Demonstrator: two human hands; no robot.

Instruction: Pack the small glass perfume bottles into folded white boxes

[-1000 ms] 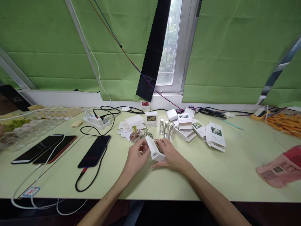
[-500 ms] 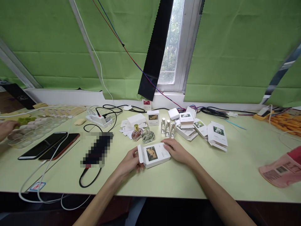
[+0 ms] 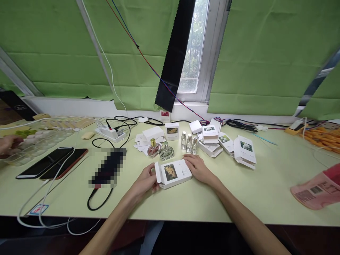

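Note:
Between my hands a white cardboard box (image 3: 183, 169) with a yellow-flower picture lies on the table, its flap at the left end standing open. My left hand (image 3: 146, 180) is closed around that flapped end, fingers partly hidden beneath it. My right hand (image 3: 198, 167) grips the right end, fingers over the top corner. Just behind the box stand a pink perfume bottle (image 3: 153, 148) with a gold cap and a greenish perfume bottle (image 3: 166, 152). Several slim clear glass bottles (image 3: 188, 143) stand to their right.
Flattened and folded white cartons (image 3: 244, 150) lie at the right rear. A small upright box (image 3: 172, 131) stands behind the bottles. Phones (image 3: 46, 163), cables and a power strip (image 3: 110, 133) occupy the left. A pink pouch (image 3: 316, 189) lies far right. Another person's hand (image 3: 9, 144) is at the left edge.
The box and both hands keep nearly the same place and grip. The whole view has shifted slightly. At the left edge, the other person's hand has moved a little.

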